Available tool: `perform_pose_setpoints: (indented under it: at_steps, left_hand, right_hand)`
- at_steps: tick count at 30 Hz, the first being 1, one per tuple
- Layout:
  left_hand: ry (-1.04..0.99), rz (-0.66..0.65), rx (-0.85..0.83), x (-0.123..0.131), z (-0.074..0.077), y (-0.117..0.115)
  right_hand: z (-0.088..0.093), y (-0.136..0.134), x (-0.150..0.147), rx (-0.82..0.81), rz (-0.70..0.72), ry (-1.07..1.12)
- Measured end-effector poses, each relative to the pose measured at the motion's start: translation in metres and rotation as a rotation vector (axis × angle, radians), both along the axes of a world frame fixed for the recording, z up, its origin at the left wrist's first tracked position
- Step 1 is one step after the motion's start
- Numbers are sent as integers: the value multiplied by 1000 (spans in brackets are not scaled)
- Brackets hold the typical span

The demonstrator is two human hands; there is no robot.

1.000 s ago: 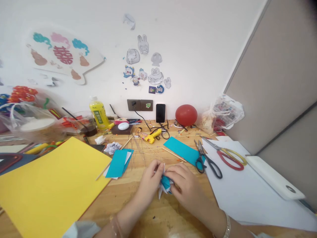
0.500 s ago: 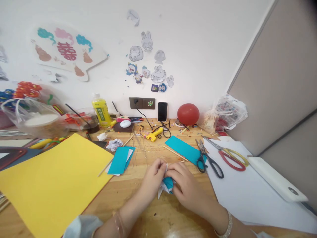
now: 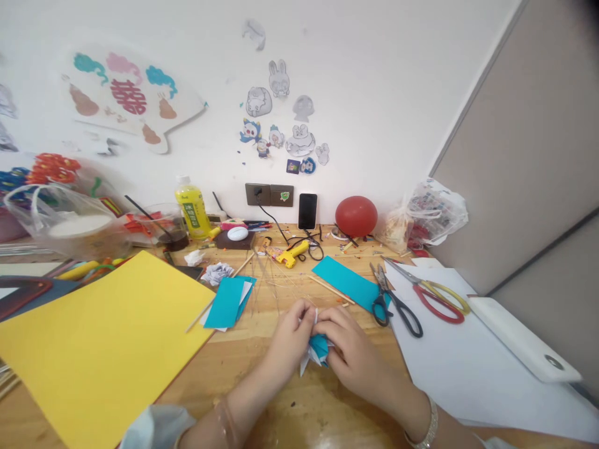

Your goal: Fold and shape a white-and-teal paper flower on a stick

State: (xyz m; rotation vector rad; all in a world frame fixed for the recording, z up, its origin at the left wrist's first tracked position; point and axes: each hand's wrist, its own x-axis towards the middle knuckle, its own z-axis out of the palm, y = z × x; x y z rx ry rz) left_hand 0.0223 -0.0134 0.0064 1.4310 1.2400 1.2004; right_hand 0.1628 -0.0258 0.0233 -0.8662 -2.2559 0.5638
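Note:
Between my hands is a blue and white folded paper piece (image 3: 319, 347) with several pointed tips, held a little above the wooden table. My left hand (image 3: 298, 327) pinches its upper edge with thumb and forefinger. From the other side my right hand (image 3: 344, 346) closes on it, fingers curled over the top and along the side. The fingers cover much of the paper. Left of my hands lie cut blue paper strips (image 3: 227, 302). A longer blue strip (image 3: 346, 280) is beyond my right hand, near black-handled scissors (image 3: 393, 302).
A large yellow sheet (image 3: 107, 349) covers the left side. White paper (image 3: 472, 374) lies right, under red-and-yellow-handled scissors (image 3: 440, 296) and a white device (image 3: 524, 337). Toward the wall are a yellow glue gun (image 3: 292, 254), a phone (image 3: 307, 212), a red balloon (image 3: 356, 216) and a drink bottle (image 3: 193, 209).
Almost nothing differs. The whole view has shifted by a few pixels, and both hands keep the same grip on the folded paper piece.

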Motion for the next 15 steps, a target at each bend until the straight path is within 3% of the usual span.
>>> perform_pose_setpoints:
  at_steps: [4, 10, 15]
  left_hand:
    - [-41, 8, -1, -1, 2, 1]
    - [-35, 73, 18, -2, 2, 0]
    - [-35, 81, 25, -3, 2, 1]
  right_hand:
    - [0, 2, 0, 31, -73, 67]
    - [1, 1, -1, 183, -59, 146]
    - [1, 1, 0, 294, -134, 67]
